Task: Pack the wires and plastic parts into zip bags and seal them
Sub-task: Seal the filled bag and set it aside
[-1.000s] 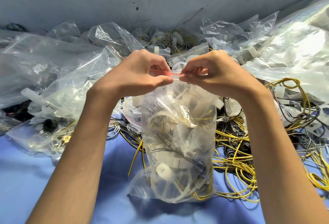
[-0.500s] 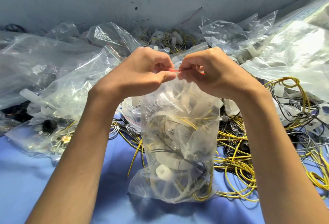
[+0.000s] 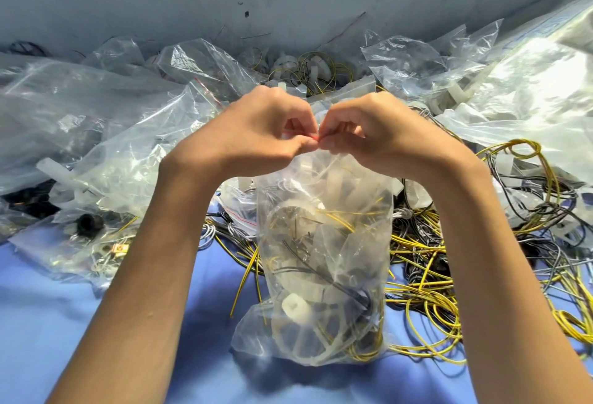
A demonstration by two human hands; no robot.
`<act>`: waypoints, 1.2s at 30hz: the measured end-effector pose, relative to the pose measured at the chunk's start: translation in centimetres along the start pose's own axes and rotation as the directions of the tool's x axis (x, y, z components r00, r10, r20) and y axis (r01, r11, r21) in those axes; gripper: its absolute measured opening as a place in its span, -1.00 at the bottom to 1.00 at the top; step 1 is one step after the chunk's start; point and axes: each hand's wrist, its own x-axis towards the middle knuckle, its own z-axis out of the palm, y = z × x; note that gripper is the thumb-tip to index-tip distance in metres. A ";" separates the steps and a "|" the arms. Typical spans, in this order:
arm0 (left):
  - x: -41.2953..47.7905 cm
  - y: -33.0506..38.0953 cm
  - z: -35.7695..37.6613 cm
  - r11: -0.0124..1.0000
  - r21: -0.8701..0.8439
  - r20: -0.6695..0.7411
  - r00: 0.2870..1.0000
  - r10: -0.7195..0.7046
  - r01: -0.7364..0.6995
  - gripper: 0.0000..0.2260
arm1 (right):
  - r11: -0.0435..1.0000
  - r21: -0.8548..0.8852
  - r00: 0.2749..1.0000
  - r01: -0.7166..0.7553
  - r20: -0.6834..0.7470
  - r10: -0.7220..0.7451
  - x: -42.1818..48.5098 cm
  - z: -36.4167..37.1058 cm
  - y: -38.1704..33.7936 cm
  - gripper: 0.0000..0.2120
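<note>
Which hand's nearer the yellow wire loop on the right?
Right. The right hand pinches the top of the zip bag, left of the yellow wire loop, not touching it; the left hand pinches alongside, farther left.

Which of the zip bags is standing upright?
The filled centre bag, top pinched by left hand and right hand; other bags lie crumpled.

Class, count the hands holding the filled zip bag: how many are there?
2. The left hand pinches the red zip strip atop the zip bag from the left; the right hand pinches it from the right, fingertips nearly meeting.
</note>
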 end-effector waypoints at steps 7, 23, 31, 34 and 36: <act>0.2 0.2 0.5 0.996 -0.029 -0.102 0.991 0.082 -0.085 -0.88 | 0.998 -0.060 1.000 -0.004 -0.009 0.004 0.0 -0.3 0.0 -0.70; -0.3 -1.6 -0.9 0.997 -0.078 -0.035 0.999 -0.019 0.017 -0.75 | 0.994 0.075 0.995 -0.078 0.061 0.074 -0.9 -1.7 1.6 -0.86; -0.2 -1.7 -0.9 0.999 -0.035 -0.055 0.998 -0.027 0.025 -0.71 | 0.996 0.047 0.997 -0.075 0.022 0.074 -0.6 -1.2 1.3 -0.69; -0.2 -1.7 -0.9 0.999 -0.028 -0.077 0.996 -0.033 0.031 -0.64 | 0.995 0.044 0.996 -0.086 0.022 0.085 -0.6 -1.3 1.2 -0.57; -0.2 -1.7 -1.0 0.999 -0.032 -0.083 0.996 -0.043 0.041 -0.63 | 0.996 0.031 0.997 -0.082 0.012 0.082 -0.7 -1.4 1.2 -0.59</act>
